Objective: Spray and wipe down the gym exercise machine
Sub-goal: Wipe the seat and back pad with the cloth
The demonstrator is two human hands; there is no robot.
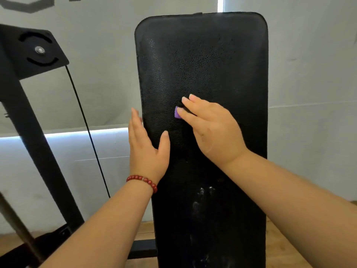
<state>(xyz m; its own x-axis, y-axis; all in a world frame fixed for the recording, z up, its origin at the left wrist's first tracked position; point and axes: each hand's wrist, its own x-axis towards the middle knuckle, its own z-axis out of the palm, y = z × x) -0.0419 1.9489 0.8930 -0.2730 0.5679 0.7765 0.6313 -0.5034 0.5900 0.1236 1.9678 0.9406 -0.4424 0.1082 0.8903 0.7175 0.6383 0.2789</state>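
A purple cloth (177, 113) is pressed on the pad (204, 55) by the right hand (210, 130), fingers flat together. The pad's left edge is braced by the left hand (146, 151), thumb splayed. Lower streaks (201, 200) are judged unwiped.

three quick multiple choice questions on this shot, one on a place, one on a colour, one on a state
1. Where is the left hand? A) at the left edge of the pad B) on its top edge C) on the black frame
2. What colour is the wiper under the right hand? A) yellow B) purple C) white
3. How does the lower pad look? A) smeared with wet marks B) covered by a towel C) torn open

Answers: 1 A, its thumb lies on the pad's face by that edge; 2 B, a purple corner shows beside the fingertips; 3 A, pale smears glisten there.
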